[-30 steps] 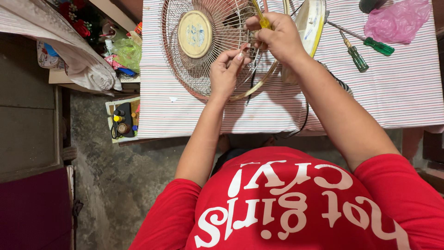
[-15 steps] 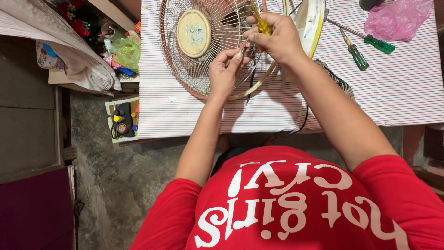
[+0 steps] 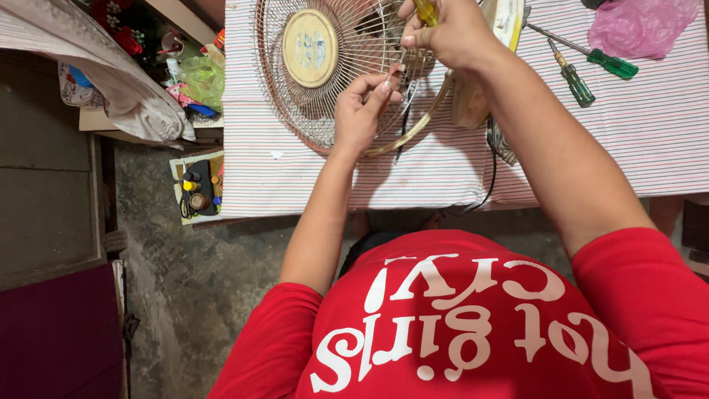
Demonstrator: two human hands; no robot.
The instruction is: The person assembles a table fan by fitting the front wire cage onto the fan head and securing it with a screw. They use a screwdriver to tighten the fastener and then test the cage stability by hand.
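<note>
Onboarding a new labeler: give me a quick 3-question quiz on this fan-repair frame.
1. True or false: the right hand grips a yellow-handled screwdriver.
2. How many green-handled screwdrivers lie on the striped tablecloth?
3. What is the left hand pinching at? A) the wire fan guard B) the pink plastic bag C) the black cable

Key: 1. True. 2. Two. 3. A, its fingertips meet at the guard's wires near the rim.

Home repair corner: screwdrivers [image 3: 591, 60], cloth-covered table [image 3: 613, 140].
</note>
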